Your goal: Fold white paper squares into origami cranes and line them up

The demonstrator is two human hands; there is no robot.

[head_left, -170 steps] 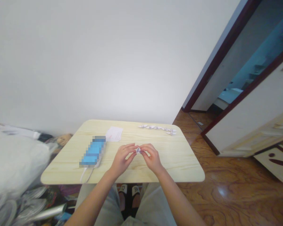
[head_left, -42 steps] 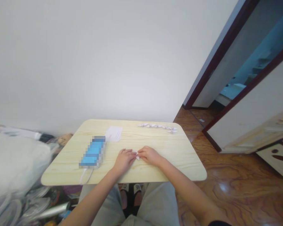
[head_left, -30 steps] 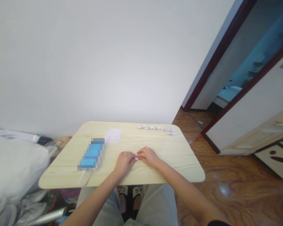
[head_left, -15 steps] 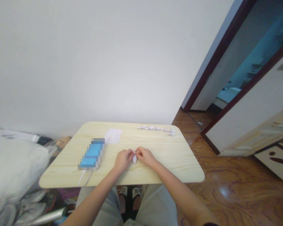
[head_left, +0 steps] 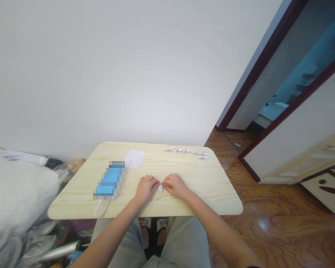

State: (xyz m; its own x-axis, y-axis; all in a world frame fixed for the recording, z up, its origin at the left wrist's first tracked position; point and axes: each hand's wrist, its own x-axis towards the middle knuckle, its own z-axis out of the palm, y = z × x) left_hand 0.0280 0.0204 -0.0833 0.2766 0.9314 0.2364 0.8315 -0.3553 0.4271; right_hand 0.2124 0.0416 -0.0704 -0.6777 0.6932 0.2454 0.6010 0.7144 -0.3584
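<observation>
Hands at work: left hand (head_left: 145, 189) and right hand (head_left: 176, 185) are pinching a small folded white paper (head_left: 160, 188) between fingertips, low over a pale wooden table (head_left: 212, 186).

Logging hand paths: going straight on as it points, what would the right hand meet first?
The right hand touches the small folded paper at its fingertips; just beyond, probably the left hand.

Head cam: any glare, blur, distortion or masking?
Head view: soft, even light with faint shadows; one glare spot on the glossy floor; wide-angle skew makes the door frame lean; the blue object is pixelated; the folded paper between left hand and right hand lacks detail.
</observation>
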